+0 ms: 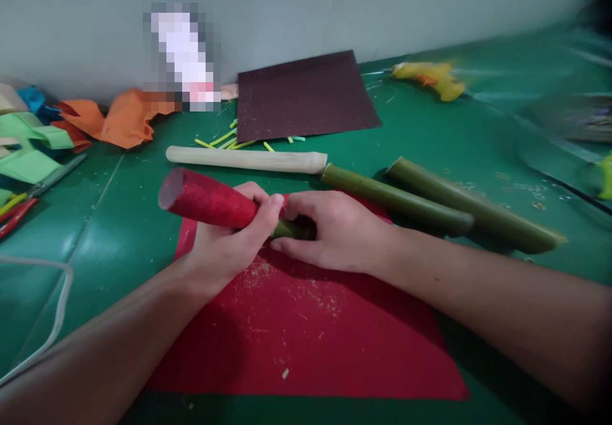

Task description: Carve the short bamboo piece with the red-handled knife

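Note:
My left hand (234, 240) is closed around a thick red rod (210, 202), whose pale flat end tilts up to the left. Just right of it, a short green bamboo piece (287, 229) shows between my hands. Whether the red rod and the green piece are one thing is hidden by my fingers. My right hand (335, 227) curls its fingers and thumb around the green end. Both hands are above a red sheet (306, 342) sprinkled with fine shavings.
Beyond my hands lie a peeled pale stick (248, 159) and two green bamboo lengths (396, 197) (473, 205). Further back are a dark sheet (306, 97) and a yellow glue gun (428, 79). Orange paper (127, 119), green paper strips (33, 144) and red-handled scissors (19, 216) sit left.

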The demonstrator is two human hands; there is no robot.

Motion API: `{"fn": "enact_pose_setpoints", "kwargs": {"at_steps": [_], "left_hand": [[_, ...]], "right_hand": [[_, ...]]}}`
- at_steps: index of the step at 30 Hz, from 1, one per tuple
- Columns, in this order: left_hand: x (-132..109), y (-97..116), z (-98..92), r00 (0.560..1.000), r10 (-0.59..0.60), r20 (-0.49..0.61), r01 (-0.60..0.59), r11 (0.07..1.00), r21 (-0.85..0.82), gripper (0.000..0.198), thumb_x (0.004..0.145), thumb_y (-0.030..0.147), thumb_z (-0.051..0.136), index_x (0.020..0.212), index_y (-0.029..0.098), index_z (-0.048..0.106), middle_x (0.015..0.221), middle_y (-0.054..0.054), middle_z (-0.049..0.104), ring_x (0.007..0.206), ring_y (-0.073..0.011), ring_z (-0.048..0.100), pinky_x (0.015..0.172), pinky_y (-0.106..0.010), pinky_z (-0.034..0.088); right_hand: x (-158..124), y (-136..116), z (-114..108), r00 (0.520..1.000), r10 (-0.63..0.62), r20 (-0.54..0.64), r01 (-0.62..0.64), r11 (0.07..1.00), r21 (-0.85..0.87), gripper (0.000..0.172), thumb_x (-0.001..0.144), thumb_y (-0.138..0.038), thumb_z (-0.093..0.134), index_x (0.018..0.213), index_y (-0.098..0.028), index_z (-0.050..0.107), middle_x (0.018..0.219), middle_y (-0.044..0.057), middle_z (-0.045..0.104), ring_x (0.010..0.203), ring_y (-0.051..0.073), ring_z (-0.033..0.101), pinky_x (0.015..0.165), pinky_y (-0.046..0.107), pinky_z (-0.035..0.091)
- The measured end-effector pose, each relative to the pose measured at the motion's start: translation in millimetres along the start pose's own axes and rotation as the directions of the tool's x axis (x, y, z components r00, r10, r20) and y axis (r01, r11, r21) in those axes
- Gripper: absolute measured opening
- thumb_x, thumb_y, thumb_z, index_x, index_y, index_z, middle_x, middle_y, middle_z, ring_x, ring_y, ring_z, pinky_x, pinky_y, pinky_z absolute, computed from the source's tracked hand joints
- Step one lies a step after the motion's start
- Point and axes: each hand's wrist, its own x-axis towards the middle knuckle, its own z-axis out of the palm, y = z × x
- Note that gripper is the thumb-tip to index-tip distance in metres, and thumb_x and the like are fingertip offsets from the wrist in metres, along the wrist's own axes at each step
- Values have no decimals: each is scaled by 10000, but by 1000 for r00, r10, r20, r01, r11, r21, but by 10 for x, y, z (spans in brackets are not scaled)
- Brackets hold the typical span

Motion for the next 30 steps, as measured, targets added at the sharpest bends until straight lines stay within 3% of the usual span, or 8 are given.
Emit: {"fn": "enact_pose_setpoints", "kwargs": {"at_steps": [9,16,23,27,30], "left_hand": [[48,-57,-29,990,61,-125,-47,992,116,321,877,278,584,577,206,498,550,36,461,538,-101,438,529,-239,393],[21,-47,-61,993,98,60,-104,988,112,226,891,279,593,674,216,584,634,26,601,594,-105,542,560,-210,457],[15,16,-75,976,215,-24,-186,888,420,54,856,278,637,851,232,665,814,21,717,715,-117,651,674,-215,498],[-31,25,-77,881,456,128,-457,745,486,135,804,248,712,909,210,637,791,18,724,655,-111,648,641,-227,508],[-39,-10,-98,815,556,163,-552,659,512,164,810,237,720,949,225,632,787,15,722,640,-123,649,619,-259,516]], "right_hand": [[-3,-8,-4,999,35,-14,-36,998,-45,279,799,-452,677,831,-184,606,758,6,631,633,120,502,571,275,299],[9,-20,0,1000,15,-14,-16,998,-57,266,805,-441,665,815,-185,593,736,0,609,615,114,475,565,280,283],[-1,-7,17,996,30,-83,-38,995,-95,246,802,-417,647,788,-192,552,729,7,604,629,125,482,575,279,288],[-10,34,38,983,2,-184,-18,996,-84,170,796,-344,609,774,-183,558,710,6,580,632,126,484,587,273,300],[-23,60,45,959,5,-284,-30,996,-84,193,773,-358,639,808,-181,570,713,-2,570,621,120,468,579,268,292]]}}
